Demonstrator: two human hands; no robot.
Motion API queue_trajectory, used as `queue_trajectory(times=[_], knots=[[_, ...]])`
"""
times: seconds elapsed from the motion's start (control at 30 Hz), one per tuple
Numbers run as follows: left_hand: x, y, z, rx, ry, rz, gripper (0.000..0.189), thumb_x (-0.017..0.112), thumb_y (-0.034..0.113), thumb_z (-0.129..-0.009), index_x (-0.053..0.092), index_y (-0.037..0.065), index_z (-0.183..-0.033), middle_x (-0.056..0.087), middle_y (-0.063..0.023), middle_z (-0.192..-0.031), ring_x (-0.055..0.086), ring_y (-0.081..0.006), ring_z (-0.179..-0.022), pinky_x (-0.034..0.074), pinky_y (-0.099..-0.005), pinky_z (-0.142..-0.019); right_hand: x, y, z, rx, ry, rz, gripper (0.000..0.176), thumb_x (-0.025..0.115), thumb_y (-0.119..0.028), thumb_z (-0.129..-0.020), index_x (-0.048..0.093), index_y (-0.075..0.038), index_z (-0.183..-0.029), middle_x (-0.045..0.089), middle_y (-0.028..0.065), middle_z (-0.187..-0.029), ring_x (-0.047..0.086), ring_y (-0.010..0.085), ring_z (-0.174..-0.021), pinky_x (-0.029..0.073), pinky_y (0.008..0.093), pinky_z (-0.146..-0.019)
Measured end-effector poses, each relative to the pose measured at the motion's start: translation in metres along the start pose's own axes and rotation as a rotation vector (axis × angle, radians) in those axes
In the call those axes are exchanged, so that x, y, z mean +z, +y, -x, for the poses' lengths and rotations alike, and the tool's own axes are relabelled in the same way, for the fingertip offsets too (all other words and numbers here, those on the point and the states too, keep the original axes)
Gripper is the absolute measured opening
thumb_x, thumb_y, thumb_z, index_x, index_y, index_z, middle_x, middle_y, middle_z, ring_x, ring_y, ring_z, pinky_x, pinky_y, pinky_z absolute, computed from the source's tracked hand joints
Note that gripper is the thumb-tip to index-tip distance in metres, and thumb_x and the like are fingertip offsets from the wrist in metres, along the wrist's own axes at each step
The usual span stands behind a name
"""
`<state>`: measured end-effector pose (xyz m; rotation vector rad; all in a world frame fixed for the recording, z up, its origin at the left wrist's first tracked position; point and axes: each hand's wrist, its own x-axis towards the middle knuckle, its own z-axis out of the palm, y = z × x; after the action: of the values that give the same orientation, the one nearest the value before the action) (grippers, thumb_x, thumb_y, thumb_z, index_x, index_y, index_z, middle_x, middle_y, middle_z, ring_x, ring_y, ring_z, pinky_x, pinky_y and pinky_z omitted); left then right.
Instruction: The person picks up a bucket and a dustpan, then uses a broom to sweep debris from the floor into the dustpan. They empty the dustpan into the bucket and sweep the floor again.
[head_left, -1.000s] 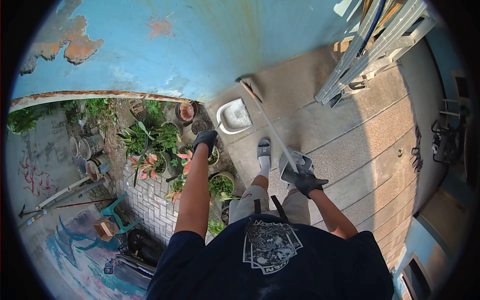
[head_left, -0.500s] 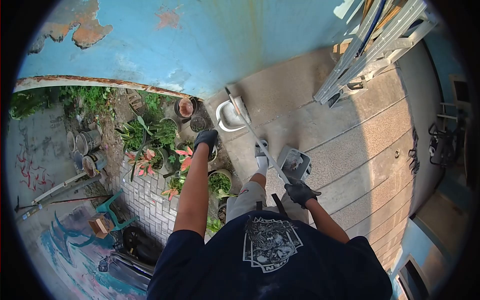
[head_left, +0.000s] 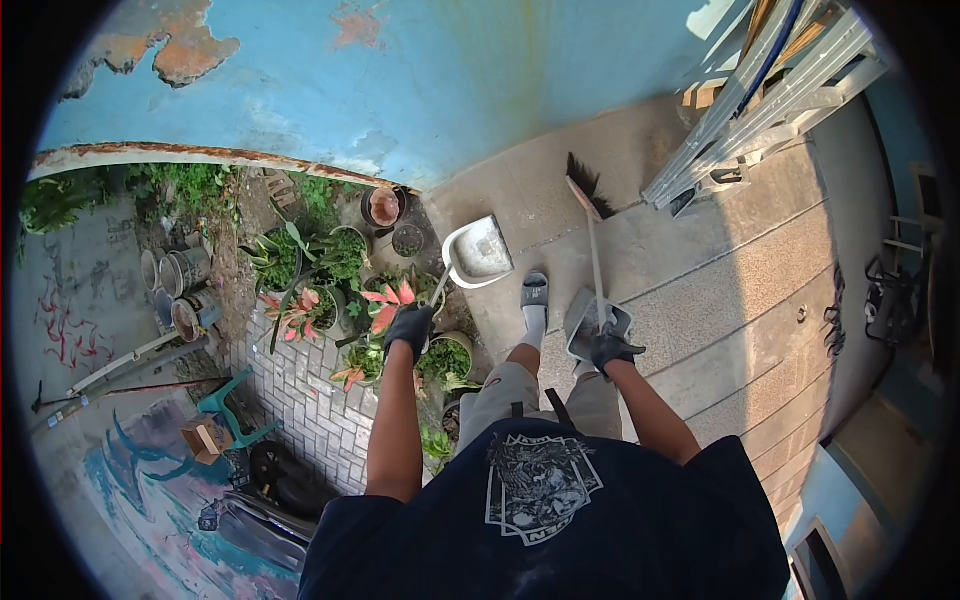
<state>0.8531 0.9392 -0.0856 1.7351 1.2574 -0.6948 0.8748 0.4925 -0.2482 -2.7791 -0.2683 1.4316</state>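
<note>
My gloved left hand [head_left: 409, 328] is closed around the handle of a white dustpan [head_left: 483, 253], whose pan rests on the concrete beside the potted plants. My right hand [head_left: 614, 351], also in a dark glove, grips the pole of a broom [head_left: 597, 255]. The broom's black bristles [head_left: 585, 185] are on the floor to the right of the dustpan, apart from it. Below the pole, near my right leg, stands a grey container [head_left: 580, 325], partly covered by the hand. What lies inside it is hard to make out.
Potted plants [head_left: 345, 255] line the left edge of the concrete. A peeling blue wall [head_left: 400, 80] runs ahead. Metal ladders [head_left: 760, 110] lean at the upper right. Several buckets [head_left: 183, 272], a green chair [head_left: 232, 405] and a cardboard box [head_left: 205, 438] stand left. My slippered foot [head_left: 535, 290] is between dustpan and container.
The broom has swung right, away from the dustpan, and its bristles now show. My left hand has lowered a little, and the dustpan has turned and shifted right. My right hand has risen slightly.
</note>
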Motion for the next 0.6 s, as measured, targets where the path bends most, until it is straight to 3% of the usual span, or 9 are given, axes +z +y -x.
queue_trajectory(times=[0.07, 0.1, 0.2, 0.3, 0.37, 0.43, 0.5, 0.53, 0.6], knots=[[0.018, -0.015, -0.018, -0.011, 0.018, 0.024, 0.031, 0.055, 0.027, -0.078, 0.068, 0.0, -0.086, 0.067, -0.0103, -0.072, 0.064, -0.0226, -0.065, 0.047, -0.037, -0.063, -0.008, -0.039, 0.057, 0.01, -0.008, -0.3, 0.057, 0.034, -0.029, -0.093, 0.042, 0.003, -0.139, 0.04, 0.0293, -0.144, 0.047, 0.0451, -0.126, 0.037, 0.0473, -0.107], [0.022, -0.02, -0.026, -0.019, 0.046, 0.007, 0.032, 0.055, 0.027, -0.077, 0.068, -0.001, -0.086, 0.067, -0.0117, -0.073, 0.065, -0.0234, -0.067, 0.048, -0.0373, -0.064, -0.064, -0.069, 0.096, 0.046, -0.213, -0.389, 0.053, 0.038, -0.028, -0.091, 0.049, 0.005, -0.13, 0.047, 0.0332, -0.135, 0.052, 0.0475, -0.119, 0.038, 0.0481, -0.106], [0.023, -0.029, -0.036, 0.008, 0.1, -0.118, 0.031, 0.054, 0.026, -0.077, 0.068, 0.0, -0.086, 0.068, -0.0125, -0.073, 0.066, -0.0238, -0.068, 0.048, -0.0377, -0.066, -0.064, -0.094, 0.12, -0.018, -0.219, -0.622, 0.044, 0.043, -0.025, -0.088, 0.056, -0.001, -0.122, 0.065, 0.0293, -0.101, 0.064, 0.0423, -0.096, 0.047, 0.0513, -0.087], [0.017, -0.009, -0.014, -0.003, 0.092, -0.073, 0.03, 0.054, 0.025, -0.076, 0.068, 0.0, -0.085, 0.067, -0.0128, -0.072, 0.065, -0.024, -0.066, 0.048, -0.0377, -0.063, -0.062, -0.09, 0.126, -0.212, -0.103, -0.636, 0.044, 0.044, -0.025, -0.088, 0.056, -0.001, -0.122, 0.067, 0.0256, -0.096, 0.067, 0.0414, -0.086, 0.049, 0.0502, -0.082], [0.016, 0.001, -0.008, -0.029, 0.038, -0.017, 0.025, 0.057, 0.024, -0.081, 0.065, 0.001, -0.088, 0.063, -0.0086, -0.071, 0.06, -0.0195, -0.061, 0.043, -0.0359, -0.057, -0.132, -0.099, 0.156, 0.003, -0.342, -0.752, 0.044, 0.043, -0.031, -0.089, 0.058, -0.001, -0.117, 0.065, 0.0275, -0.107, 0.063, 0.0417, -0.104, 0.047, 0.0496, -0.091], [0.024, -0.012, -0.023, -0.054, 0.016, 0.034, 0.025, 0.058, 0.025, -0.081, 0.065, 0.001, -0.088, 0.062, -0.0083, -0.07, 0.059, -0.0193, -0.062, 0.044, -0.0357, -0.058, -0.15, -0.088, 0.145, 0.087, -0.368, -0.682, 0.044, 0.043, -0.032, -0.09, 0.058, -0.001, -0.117, 0.066, 0.0264, -0.105, 0.064, 0.0407, -0.103, 0.048, 0.0481, -0.091], [0.02, -0.017, -0.019, -0.078, 0.006, 0.077, 0.025, 0.058, 0.025, -0.081, 0.065, 0.001, -0.087, 0.062, -0.008, -0.069, 0.059, -0.0191, -0.062, 0.044, -0.0355, -0.059, -0.131, -0.065, 0.122, -0.024, -0.01, -0.477, 0.045, 0.041, -0.036, -0.092, 0.06, -0.001, -0.114, 0.067, 0.0248, -0.101, 0.064, 0.0392, -0.102, 0.048, 0.0456, -0.092], [0.014, -0.005, 0.003, -0.064, 0.042, 0.006, 0.028, 0.056, 0.026, -0.079, 0.067, 0.001, -0.087, 0.064, -0.0106, -0.07, 0.061, -0.0205, -0.064, 0.045, -0.0355, -0.061, -0.093, -0.047, 0.089, -0.215, 0.37, -0.324, 0.047, 0.04, -0.038, -0.094, 0.062, -0.001, -0.111, 0.068, 0.0243, -0.099, 0.064, 0.0386, -0.103, 0.048, 0.0445, -0.093], [0.009, -0.009, 0.019, -0.048, 0.082, -0.068, 0.03, 0.054, 0.026, -0.077, 0.068, 0.001, -0.087, 0.066, -0.0132, -0.071, 0.064, -0.0218, -0.067, 0.046, -0.0355, -0.063, -0.042, -0.021, 0.01, -0.273, 0.758, -0.059, 0.05, 0.037, -0.042, -0.097, 0.062, -0.002, -0.114, 0.068, 0.0224, -0.105, 0.062, 0.0423, -0.105, 0.047, 0.0454, -0.097]])
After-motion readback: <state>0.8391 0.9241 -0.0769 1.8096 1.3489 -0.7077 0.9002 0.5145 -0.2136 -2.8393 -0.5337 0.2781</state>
